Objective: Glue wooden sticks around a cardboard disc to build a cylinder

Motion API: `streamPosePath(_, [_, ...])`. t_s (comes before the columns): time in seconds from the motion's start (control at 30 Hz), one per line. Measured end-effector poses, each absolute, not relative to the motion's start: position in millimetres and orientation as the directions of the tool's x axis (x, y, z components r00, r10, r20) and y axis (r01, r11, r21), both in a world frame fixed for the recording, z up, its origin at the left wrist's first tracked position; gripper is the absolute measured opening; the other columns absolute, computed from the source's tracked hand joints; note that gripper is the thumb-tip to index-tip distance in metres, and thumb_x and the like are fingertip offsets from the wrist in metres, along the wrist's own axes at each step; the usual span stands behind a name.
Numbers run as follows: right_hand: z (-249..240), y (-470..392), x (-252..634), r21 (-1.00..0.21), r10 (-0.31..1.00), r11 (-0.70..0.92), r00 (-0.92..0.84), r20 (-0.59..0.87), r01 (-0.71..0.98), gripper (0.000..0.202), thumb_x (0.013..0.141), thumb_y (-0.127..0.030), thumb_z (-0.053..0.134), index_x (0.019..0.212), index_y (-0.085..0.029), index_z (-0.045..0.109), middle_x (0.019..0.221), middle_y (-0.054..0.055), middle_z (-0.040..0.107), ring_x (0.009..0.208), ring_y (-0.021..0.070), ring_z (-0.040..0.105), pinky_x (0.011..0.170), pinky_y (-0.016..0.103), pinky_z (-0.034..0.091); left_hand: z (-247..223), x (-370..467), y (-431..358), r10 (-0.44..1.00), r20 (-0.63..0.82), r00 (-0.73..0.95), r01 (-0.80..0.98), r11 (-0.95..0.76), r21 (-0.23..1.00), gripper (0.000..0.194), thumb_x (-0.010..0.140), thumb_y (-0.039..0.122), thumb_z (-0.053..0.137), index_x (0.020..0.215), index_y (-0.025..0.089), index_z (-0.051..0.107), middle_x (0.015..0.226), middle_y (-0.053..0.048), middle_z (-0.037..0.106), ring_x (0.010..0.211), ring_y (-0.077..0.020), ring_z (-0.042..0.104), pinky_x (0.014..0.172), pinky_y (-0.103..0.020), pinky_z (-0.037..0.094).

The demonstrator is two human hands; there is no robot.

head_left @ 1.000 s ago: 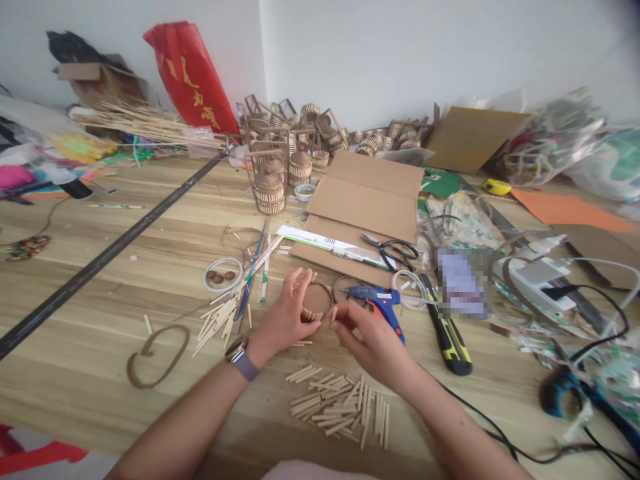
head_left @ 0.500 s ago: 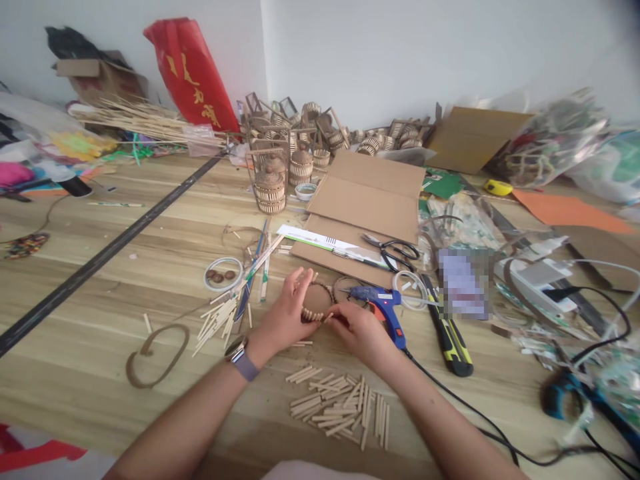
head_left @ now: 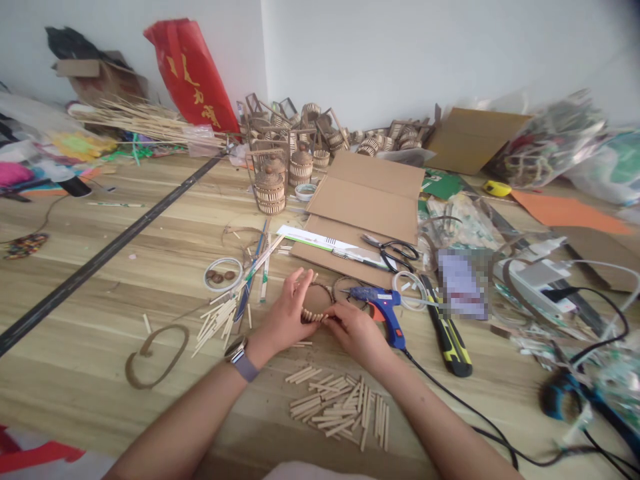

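My left hand (head_left: 289,308) curls round a small brown ring (head_left: 313,316) with short wooden sticks fixed along its near side. Its thumb presses at the near edge while the fingers rise behind the left side. At the ring's near right, my right hand (head_left: 353,328) is closed in a pinch on a short wooden stick (head_left: 325,317), mostly covered by the fingertips. The stick appears to touch the ring's edge. Just right of the ring lies a blue glue gun (head_left: 377,299). Many cut sticks (head_left: 343,407) lie in a loose pile nearer to me.
Scissors (head_left: 395,252) and a ruler (head_left: 335,245) lie on cardboard (head_left: 373,193). A utility knife (head_left: 450,340) sits right of the glue gun, whose black cord (head_left: 450,399) runs to the lower right. Small lidded baskets (head_left: 270,190) stand behind. Longer sticks (head_left: 217,320) lie left.
My right hand has shifted slightly left, bringing the pinched stick up against the ring's near edge. My left hand and the ring have stayed in place.
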State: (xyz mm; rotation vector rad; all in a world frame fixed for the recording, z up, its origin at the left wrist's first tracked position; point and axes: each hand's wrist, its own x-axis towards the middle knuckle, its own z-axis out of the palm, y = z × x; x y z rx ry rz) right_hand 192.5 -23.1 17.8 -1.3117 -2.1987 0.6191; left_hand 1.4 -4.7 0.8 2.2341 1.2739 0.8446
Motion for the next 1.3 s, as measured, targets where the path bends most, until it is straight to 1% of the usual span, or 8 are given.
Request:
streamPosePath(0.1, [16.5, -21.8, 193.1, -0.597, 0.875, 0.473, -0.423, 0.235, 0.648, 0.016, 0.089, -0.009, 0.058, 0.085, -0.02, 0.069, 0.083, 0.005, 0.066, 0.078, 0.0178, 0.063, 0.069, 0.027, 0.048, -0.1, 1.7, -4.5, 0.866, 0.308, 0.393, 0.605, -0.496, 0.622, 0.104, 0.072, 0.014, 0.074, 0.152, 0.025, 0.008, 0.15, -0.021, 0.023, 0.138, -0.038, 0.038, 0.11, -0.058, 0.037])
streamPosePath(0.27, [12.5, -19.9, 195.6, -0.516, 0.852, 0.523, -0.435, 0.291, 0.678, 0.013, 0.088, -0.011, 0.061, 0.085, -0.02, 0.07, 0.081, 0.005, 0.067, 0.08, 0.0201, 0.061, 0.07, 0.03, 0.045, -1.7, 1.3, -4.4, 0.862, 0.306, 0.404, 0.598, -0.502, 0.625, 0.105, 0.072, 0.012, 0.073, 0.152, 0.027, 0.007, 0.151, -0.021, 0.022, 0.137, -0.0383, 0.039, 0.11, -0.059, 0.036])
streamPosePath(0.43, [13.0, -20.1, 195.5, -0.464, 0.851, 0.526, -0.438, 0.291, 0.713, 0.012, 0.089, -0.015, 0.061, 0.085, -0.021, 0.07, 0.083, 0.005, 0.068, 0.08, 0.0202, 0.059, 0.069, 0.031, 0.04, -3.0, 1.0, -3.8, 0.855, 0.32, 0.409, 0.603, -0.516, 0.608, 0.109, 0.071, 0.011, 0.074, 0.152, 0.029, 0.002, 0.15, -0.02, 0.023, 0.137, -0.0382, 0.038, 0.11, -0.059, 0.037])
streamPosePath(0.57, [15.2, -20.7, 194.7, -0.432, 0.855, 0.519, -0.44, 0.275, 0.738, 0.012, 0.09, -0.015, 0.06, 0.086, -0.021, 0.07, 0.083, 0.005, 0.068, 0.082, 0.021, 0.057, 0.07, 0.032, 0.038, -3.4, 1.3, -3.6, 0.852, 0.319, 0.415, 0.607, -0.521, 0.601, 0.111, 0.071, 0.011, 0.074, 0.151, 0.03, 0.001, 0.15, -0.02, 0.022, 0.138, -0.0382, 0.038, 0.11, -0.059, 0.037])
streamPosePath(0.77, [17.3, -21.2, 194.2, -0.419, 0.855, 0.519, -0.446, 0.264, 0.745, 0.012, 0.09, -0.016, 0.06, 0.086, -0.022, 0.069, 0.084, 0.005, 0.068, 0.082, 0.0213, 0.057, 0.069, 0.033, 0.038, -1.4, 1.4, -3.8, 0.852, 0.318, 0.416, 0.601, -0.52, 0.607, 0.112, 0.071, 0.01, 0.074, 0.151, 0.032, 0.0, 0.15, -0.018, 0.022, 0.138, -0.0365, 0.038, 0.111, -0.058, 0.038])
streamPosePath(0.93, [16.6, -21.2, 193.9, -0.419, 0.853, 0.522, -0.446, 0.27, 0.743, 0.012, 0.09, -0.015, 0.06, 0.086, -0.021, 0.069, 0.083, 0.005, 0.067, 0.082, 0.0215, 0.057, 0.069, 0.032, 0.038, 0.5, 1.3, -4.9, 0.854, 0.306, 0.422, 0.599, -0.515, 0.613, 0.107, 0.071, 0.011, 0.074, 0.151, 0.028, 0.005, 0.151, -0.019, 0.023, 0.14, -0.0371, 0.034, 0.113, -0.057, 0.035])
streamPosePath(1.1, [15.8, -21.4, 194.1, -0.423, 0.852, 0.523, -0.443, 0.277, 0.74, 0.01, 0.09, -0.015, 0.061, 0.086, -0.021, 0.069, 0.083, 0.005, 0.067, 0.082, 0.0212, 0.056, 0.069, 0.032, 0.037, 1.9, 1.5, -5.3, 0.85, 0.304, 0.431, 0.601, -0.521, 0.605, 0.105, 0.071, 0.013, 0.075, 0.151, 0.025, 0.008, 0.149, -0.021, 0.024, 0.141, -0.0384, 0.032, 0.112, -0.058, 0.035])
streamPosePath(1.3, [16.1, -21.2, 194.4, -0.419, 0.849, 0.528, -0.45, 0.277, 0.739, 0.012, 0.089, -0.014, 0.061, 0.085, -0.021, 0.069, 0.083, 0.005, 0.067, 0.081, 0.0211, 0.055, 0.068, 0.032, 0.037, 0.3, 0.6, -4.9, 0.85, 0.292, 0.438, 0.602, -0.519, 0.607, 0.107, 0.07, 0.013, 0.075, 0.151, 0.027, 0.006, 0.15, -0.02, 0.024, 0.142, -0.0383, 0.031, 0.112, -0.058, 0.034])
